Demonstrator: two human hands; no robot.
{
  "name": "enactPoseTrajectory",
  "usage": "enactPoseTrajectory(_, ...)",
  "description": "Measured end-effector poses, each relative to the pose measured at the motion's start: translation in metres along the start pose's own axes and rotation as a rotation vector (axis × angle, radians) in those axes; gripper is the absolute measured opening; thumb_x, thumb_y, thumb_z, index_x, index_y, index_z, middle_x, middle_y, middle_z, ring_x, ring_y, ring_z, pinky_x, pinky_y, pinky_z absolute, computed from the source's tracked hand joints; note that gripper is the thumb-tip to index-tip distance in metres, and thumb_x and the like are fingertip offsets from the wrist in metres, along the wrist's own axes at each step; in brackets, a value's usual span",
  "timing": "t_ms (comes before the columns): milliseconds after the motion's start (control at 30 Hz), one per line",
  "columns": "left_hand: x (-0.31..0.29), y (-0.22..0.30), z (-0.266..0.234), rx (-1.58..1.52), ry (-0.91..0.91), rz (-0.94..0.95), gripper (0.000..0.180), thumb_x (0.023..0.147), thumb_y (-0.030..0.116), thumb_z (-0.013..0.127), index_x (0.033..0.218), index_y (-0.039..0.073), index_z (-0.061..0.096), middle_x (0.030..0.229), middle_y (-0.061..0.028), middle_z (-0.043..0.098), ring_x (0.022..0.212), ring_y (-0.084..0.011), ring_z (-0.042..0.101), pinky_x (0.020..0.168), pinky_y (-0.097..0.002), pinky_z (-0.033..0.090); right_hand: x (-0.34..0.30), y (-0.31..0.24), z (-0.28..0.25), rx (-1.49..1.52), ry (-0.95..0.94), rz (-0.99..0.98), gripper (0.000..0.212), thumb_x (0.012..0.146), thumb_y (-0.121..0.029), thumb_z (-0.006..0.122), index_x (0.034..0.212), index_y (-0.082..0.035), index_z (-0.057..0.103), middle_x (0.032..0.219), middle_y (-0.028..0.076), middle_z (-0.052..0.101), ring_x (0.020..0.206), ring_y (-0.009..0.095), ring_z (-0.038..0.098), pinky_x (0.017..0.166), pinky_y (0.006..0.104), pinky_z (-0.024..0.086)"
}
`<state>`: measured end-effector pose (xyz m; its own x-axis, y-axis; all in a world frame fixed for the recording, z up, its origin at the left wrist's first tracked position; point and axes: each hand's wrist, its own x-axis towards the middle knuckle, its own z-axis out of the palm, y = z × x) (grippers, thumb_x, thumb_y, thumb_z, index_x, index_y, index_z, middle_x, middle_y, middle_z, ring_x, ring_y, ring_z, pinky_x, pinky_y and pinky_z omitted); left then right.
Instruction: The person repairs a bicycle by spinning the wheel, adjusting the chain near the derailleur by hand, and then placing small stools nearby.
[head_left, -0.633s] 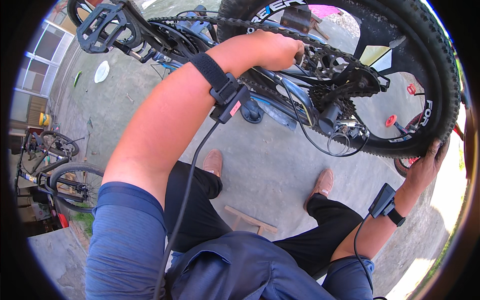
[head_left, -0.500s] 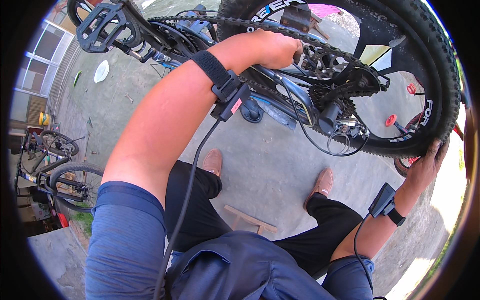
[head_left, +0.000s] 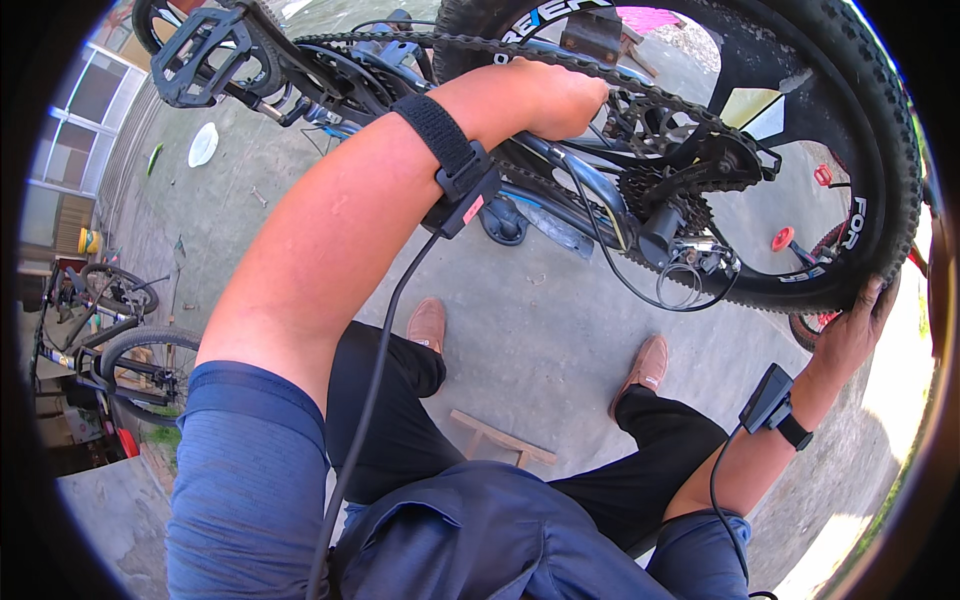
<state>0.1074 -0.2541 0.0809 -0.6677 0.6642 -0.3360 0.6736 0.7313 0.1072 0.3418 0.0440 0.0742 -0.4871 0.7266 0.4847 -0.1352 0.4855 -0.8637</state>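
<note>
A bicycle's rear wheel with a black knobby tire (head_left: pixel 905 190) and broad black spokes fills the upper right. My right hand (head_left: pixel 850 325) grips the lower right edge of this tire, its fingertips pressed to the tread. My left hand (head_left: pixel 560 100) reaches in beside the wheel, just under the upper run of the chain (head_left: pixel 640 80). It is closed and its fingers are turned away, so what they hold is hidden. Close by are the black sprocket cluster (head_left: pixel 690 215) and the rear derailleur (head_left: pixel 705 258) with a looped cable. A black pedal (head_left: pixel 203 58) juts out at upper left.
Another bicycle (head_left: pixel 120 345) stands at the left. A white dish (head_left: pixel 203 146) lies on the concrete floor. Between my feet is a wooden piece (head_left: pixel 500 437). Red bicycle parts (head_left: pixel 783 239) show through the wheel. A cable (head_left: pixel 365 420) hangs from my left wrist device.
My left hand has turned slightly, hiding the fingertips that showed before, and the forearm has shifted a little. My right hand and the wheel look unmoved.
</note>
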Motion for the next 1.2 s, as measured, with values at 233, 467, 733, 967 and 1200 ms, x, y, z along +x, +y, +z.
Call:
enactPoseTrajectory(233,0.007,-0.002,0.003,0.049,0.005,-0.036,0.027,0.093,0.019,0.045,0.117,0.013,0.055,0.113,-0.0143,0.063,0.104,-0.0321,0.06,0.086,-0.0463,0.046,-0.001,-0.001,0.0,-0.052,0.011,-0.011,0.05,0.098,-0.033,0.049,0.135,0.0,0.043,0.12,0.011,0.057,0.103,0.016,0.058,0.089,0.0264,0.047)
enactPoseTrajectory(467,0.024,-0.014,0.011,0.069,-0.158,0.006,0.033,0.091,0.018,0.053,0.124,0.012,0.055,0.116,-0.0169,0.062,0.107,-0.0352,0.059,0.089,-0.046,0.045,0.003,0.002,-0.001,0.082,-0.028,-0.026,0.05,0.094,-0.03,0.057,0.137,-0.007,0.042,0.118,0.011,0.057,0.099,0.02,0.06,0.076,0.0308,0.054)
enactPoseTrajectory(733,0.022,-0.014,0.012,0.013,-0.169,0.028,0.03,0.092,0.02,0.054,0.121,0.012,0.057,0.117,-0.0151,0.061,0.107,-0.0345,0.059,0.09,-0.0448,0.044,0.002,0.004,0.0,0.079,0.002,0.009,0.05,0.094,-0.031,0.056,0.137,-0.008,0.042,0.118,0.011,0.058,0.098,0.019,0.061,0.074,0.0305,0.055)
enactPoseTrajectory(967,0.009,-0.013,0.011,0.139,0.158,0.094,0.016,0.085,0.016,0.055,0.099,0.012,0.062,0.097,-0.0111,0.065,0.091,-0.0277,0.063,0.076,-0.0391,0.05,0.003,0.004,-0.001,0.064,-0.014,-0.032,0.049,0.096,-0.031,0.054,0.137,-0.008,0.042,0.117,0.011,0.058,0.096,0.019,0.061,0.07,0.0294,0.055)
enactPoseTrajectory(1200,0.0,0.001,0.002,0.17,0.444,0.136,0.024,0.078,0.014,0.067,0.101,0.012,0.061,0.082,-0.013,0.065,0.079,-0.0318,0.065,0.065,-0.0403,0.052,0.0,0.001,0.001,0.078,0.012,0.008,0.047,0.096,-0.029,0.054,0.137,-0.009,0.042,0.116,0.01,0.058,0.094,0.018,0.061,0.064,0.0278,0.056)
